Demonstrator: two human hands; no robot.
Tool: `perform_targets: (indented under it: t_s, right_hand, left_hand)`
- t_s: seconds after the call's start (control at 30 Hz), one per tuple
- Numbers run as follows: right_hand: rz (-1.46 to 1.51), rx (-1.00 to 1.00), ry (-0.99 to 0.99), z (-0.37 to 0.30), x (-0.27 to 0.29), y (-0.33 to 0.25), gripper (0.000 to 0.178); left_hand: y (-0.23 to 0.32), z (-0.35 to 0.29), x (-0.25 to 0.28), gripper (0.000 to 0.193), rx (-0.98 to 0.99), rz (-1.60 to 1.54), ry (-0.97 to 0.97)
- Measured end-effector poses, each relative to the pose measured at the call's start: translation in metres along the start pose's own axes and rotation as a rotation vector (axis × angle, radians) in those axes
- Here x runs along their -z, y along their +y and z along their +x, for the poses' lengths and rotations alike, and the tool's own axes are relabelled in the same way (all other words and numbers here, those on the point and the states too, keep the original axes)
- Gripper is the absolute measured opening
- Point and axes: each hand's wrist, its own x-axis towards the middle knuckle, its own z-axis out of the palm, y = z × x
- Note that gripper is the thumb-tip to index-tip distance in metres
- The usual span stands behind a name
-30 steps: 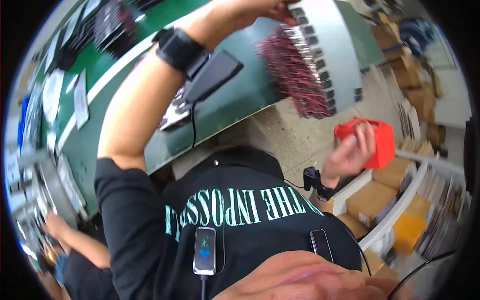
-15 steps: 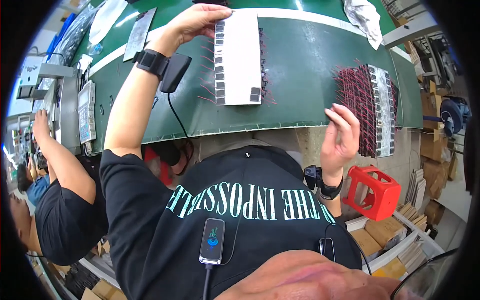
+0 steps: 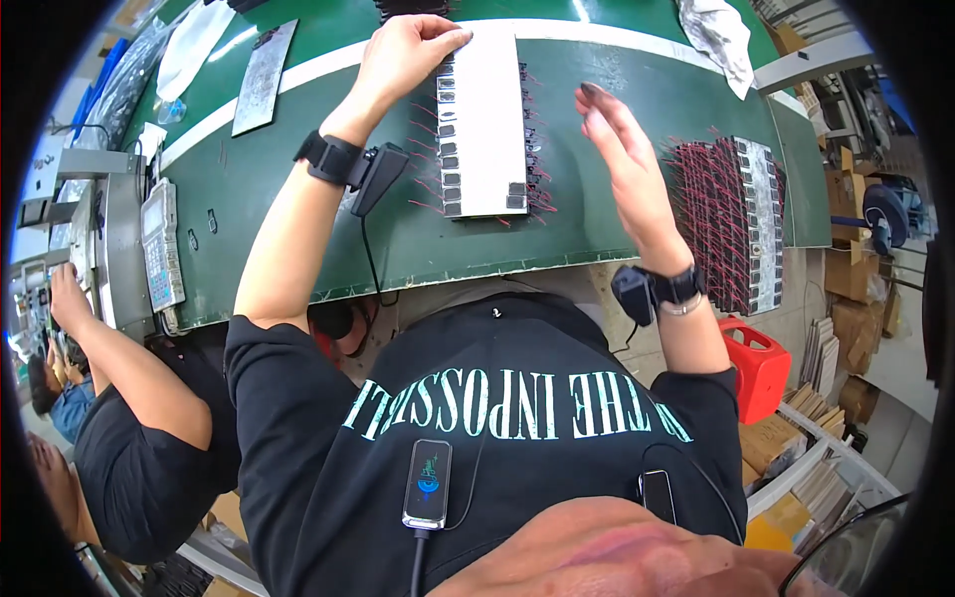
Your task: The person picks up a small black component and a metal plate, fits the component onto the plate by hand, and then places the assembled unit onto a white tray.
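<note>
On the green table lies a white board (image 3: pixel 487 119), lined along both long sides with small black square parts and thin red wires. Two black squares (image 3: pixel 516 194) sit at its near right corner. My left hand (image 3: pixel 411 60) is at the board's far left corner, thumb and fingers pinched together; what they hold, if anything, is too small to make out. Over the table to the right of the board, my right hand (image 3: pixel 625 159) has its fingers stretched out. A dark patch shows at its fingertips. Each wrist wears a black strap with a small device.
At the right table edge lies a stack of boards (image 3: pixel 759 219) with many red wires. A bare grey plate (image 3: pixel 267 80) and white cloth (image 3: pixel 718 45) lie farther back. A keypad device (image 3: pixel 161 244) stands left, near a co-worker's arm (image 3: pixel 139 363). A red plastic stool (image 3: pixel 756 370) stands right.
My right hand has moved from the table's front edge forward and left, over the table towards the board. My left hand stays at the board's far left corner. The view has shifted slightly.
</note>
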Motion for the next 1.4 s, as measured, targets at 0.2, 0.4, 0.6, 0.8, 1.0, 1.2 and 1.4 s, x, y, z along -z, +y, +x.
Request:
perform_targets:
  t_s: [0.2,0.4,0.6,0.8,1.0,1.2,1.4]
  right_hand:
    - [0.142,-0.067,0.085,0.051,-0.015,0.030,0.077]
    - [0.197,0.013,0.104,0.090,-0.044,0.060,0.089]
    - [0.310,-0.018,0.121,0.088,-0.075,0.060,0.077]
    - [0.378,0.224,0.123,0.084,-0.069,0.028,0.034]
    - [-0.710,0.404,-0.050,-0.032,-0.028,-0.017,0.021]
    - [-0.855,0.376,-0.113,-0.056,-0.027,-0.011,0.022]
    - [-0.881,0.372,-0.210,-0.048,-0.020,-0.010,0.019]
  left_hand:
    - [-0.006,-0.036,-0.028,0.065,0.092,-0.514,0.331]
    - [0.032,-0.080,-0.036,0.082,0.323,-1.180,0.208]
    - [0.055,-0.073,-0.042,0.071,0.397,-1.384,0.105]
    - [0.023,-0.068,-0.038,0.040,0.383,-1.705,0.145]
    - [0.035,-0.149,0.032,0.070,0.238,-0.633,0.356]
    - [-0.027,-0.228,0.047,0.017,0.320,-0.050,0.738]
    - [-0.029,-0.247,0.060,0.019,0.336,0.396,0.447]
